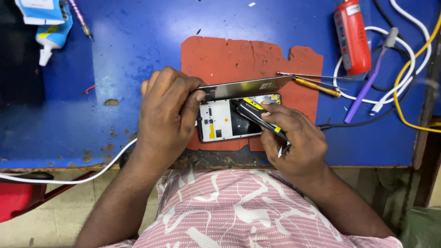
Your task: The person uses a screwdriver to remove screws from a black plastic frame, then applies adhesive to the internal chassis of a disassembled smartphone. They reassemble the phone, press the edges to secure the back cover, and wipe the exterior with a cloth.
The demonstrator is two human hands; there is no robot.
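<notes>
With my left hand (167, 112) pinching the lifted back cover (248, 86) and my right fingers (294, 121) wrapped round the black-and-yellow tool (257, 115), I should pry gently, keeping its tip shallow over the opened phone (220, 121) on the red mat (239, 59).

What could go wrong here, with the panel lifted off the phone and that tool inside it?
1. The left hand holds the lifted panel tilted up along one edge of the opened phone; lifting it further might strain whatever joins them, which is hidden.
2. The right hand presses the black and yellow tool into the phone; a slip could gouge the exposed parts.
3. The phone sits near the front edge of the blue table, so a push could slide it off.
</notes>
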